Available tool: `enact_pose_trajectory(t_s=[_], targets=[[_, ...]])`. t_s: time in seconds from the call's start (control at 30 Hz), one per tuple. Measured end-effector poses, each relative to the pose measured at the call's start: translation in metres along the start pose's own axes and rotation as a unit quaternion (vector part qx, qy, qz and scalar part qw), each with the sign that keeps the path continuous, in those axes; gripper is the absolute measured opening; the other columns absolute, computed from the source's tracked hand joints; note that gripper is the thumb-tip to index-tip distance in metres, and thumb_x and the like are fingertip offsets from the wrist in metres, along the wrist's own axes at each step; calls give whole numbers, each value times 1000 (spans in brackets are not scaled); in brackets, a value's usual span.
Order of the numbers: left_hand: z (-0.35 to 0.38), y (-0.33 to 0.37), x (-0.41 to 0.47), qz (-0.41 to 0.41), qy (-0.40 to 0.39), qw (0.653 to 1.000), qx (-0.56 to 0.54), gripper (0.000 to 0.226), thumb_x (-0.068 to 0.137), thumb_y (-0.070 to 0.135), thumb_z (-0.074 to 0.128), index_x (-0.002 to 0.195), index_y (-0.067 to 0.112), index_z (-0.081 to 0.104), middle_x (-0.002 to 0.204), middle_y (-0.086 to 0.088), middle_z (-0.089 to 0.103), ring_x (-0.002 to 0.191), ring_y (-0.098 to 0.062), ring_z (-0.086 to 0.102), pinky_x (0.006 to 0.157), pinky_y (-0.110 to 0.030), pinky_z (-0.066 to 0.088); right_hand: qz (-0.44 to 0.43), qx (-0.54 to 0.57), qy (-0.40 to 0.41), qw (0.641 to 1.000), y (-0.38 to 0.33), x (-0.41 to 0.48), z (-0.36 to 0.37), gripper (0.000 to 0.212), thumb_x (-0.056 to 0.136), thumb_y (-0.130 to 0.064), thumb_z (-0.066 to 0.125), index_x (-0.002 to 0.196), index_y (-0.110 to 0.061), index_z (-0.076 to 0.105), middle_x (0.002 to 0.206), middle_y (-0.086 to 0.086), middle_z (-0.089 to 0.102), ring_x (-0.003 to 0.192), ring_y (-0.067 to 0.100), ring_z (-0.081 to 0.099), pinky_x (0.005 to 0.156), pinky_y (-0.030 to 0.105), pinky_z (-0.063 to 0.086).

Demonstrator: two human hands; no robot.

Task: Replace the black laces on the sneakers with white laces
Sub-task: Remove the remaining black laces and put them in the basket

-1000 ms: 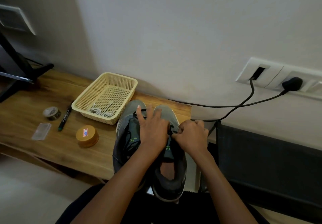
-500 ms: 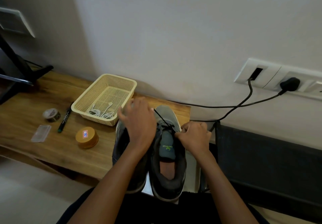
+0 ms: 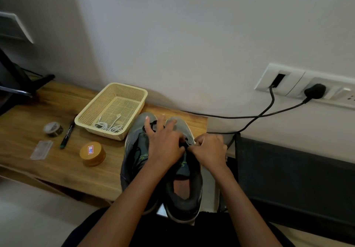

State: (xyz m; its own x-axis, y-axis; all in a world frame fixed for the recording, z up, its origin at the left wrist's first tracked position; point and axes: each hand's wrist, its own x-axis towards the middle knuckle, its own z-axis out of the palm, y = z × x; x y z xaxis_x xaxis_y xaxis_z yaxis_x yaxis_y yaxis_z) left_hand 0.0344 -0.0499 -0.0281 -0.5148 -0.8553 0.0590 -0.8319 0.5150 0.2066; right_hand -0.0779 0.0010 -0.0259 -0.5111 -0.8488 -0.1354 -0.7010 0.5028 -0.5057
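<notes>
Two grey sneakers stand side by side on the wooden table [image 3: 57,166], toes toward the wall: the left sneaker [image 3: 134,150] and the right sneaker [image 3: 184,191]. My left hand [image 3: 165,143] lies over both, outer fingers spread, its thumb side down at the black lace [image 3: 184,144] of the right sneaker. My right hand [image 3: 209,148] is curled and pinches that same lace from the right. Another bit of black lace [image 3: 151,126] shows on the left sneaker. White laces [image 3: 109,126] lie in the cream basket [image 3: 115,85].
Left of the shoes sit a round wooden box [image 3: 92,153], a marker [image 3: 67,135], a tape roll [image 3: 53,129] and a clear packet [image 3: 41,149]. Black cables [image 3: 249,116] run from the wall socket [image 3: 288,81]. A dark panel [image 3: 288,169] stands to the right.
My left hand, which had pulled a length of black lace up and to the left, has come back down onto the right sneaker's lacing. My right hand has stayed put.
</notes>
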Motion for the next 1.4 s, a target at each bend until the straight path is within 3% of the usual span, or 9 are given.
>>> enact_pose_trajectory(t_s=[0.2,0.33,0.57,0.63,0.73,0.87,1.13,1.27,1.4], targets=[[3,0,2,-30,8,999,-12,16,92,35,54,102,31,65,150,8,31,144,-21,8,110,-56,-12,1,-25,17,1000,-1,-1,0,18,84,-35,64,79,-18,65,110,-3,63,116,22,37,88,34,29],[1,-5,6,-91,104,984,-108,10,95,28,48,100,26,57,135,9,44,137,-16,23,112,-51,-6,4,-39,25,999,-1,-1,-2,19,84,-35,63,89,-16,67,109,-2,62,117,22,38,91,34,30],[-15,-25,11,-270,320,849,-322,14,97,17,44,105,13,54,111,-1,53,115,-24,44,104,-43,19,22,-21,7,1000,-1,-1,-2,21,83,-35,65,71,-18,59,99,0,61,115,23,38,88,34,32],[-14,-25,9,-260,307,857,-323,18,92,14,48,109,14,53,117,-2,52,120,-26,42,104,-46,21,23,-13,6,1000,-2,0,-2,19,83,-34,65,76,-17,63,101,0,61,116,23,38,89,34,33],[-11,-16,6,-139,242,927,-250,36,77,16,58,113,24,58,135,3,46,132,-24,31,107,-48,16,15,-1,8,1000,-1,0,-2,18,84,-33,66,83,-15,69,104,1,62,115,23,38,87,33,33],[-3,2,-1,-5,72,996,-47,18,80,30,58,95,34,66,147,9,34,143,-21,8,105,-52,-16,4,-1,14,1000,0,1,-2,18,83,-27,62,92,-13,71,107,3,64,112,23,39,84,31,33],[3,-1,0,-11,17,1000,7,14,90,37,56,97,32,67,145,9,37,141,-20,12,108,-56,-16,0,-13,14,1000,1,2,-1,18,83,-31,64,88,-15,70,108,0,64,114,22,39,87,32,35],[3,-5,3,-77,99,990,-67,10,96,29,47,100,27,56,128,10,50,135,-17,28,109,-51,-9,7,-26,20,999,1,1,-3,19,84,-30,62,88,-14,70,107,0,64,115,24,39,86,33,33],[-4,-16,8,-194,216,932,-215,8,97,18,43,93,20,49,94,5,56,109,-21,49,109,-45,10,10,-20,22,1000,0,1,-2,19,84,-29,63,83,-11,68,104,1,64,114,25,39,84,32,32]])
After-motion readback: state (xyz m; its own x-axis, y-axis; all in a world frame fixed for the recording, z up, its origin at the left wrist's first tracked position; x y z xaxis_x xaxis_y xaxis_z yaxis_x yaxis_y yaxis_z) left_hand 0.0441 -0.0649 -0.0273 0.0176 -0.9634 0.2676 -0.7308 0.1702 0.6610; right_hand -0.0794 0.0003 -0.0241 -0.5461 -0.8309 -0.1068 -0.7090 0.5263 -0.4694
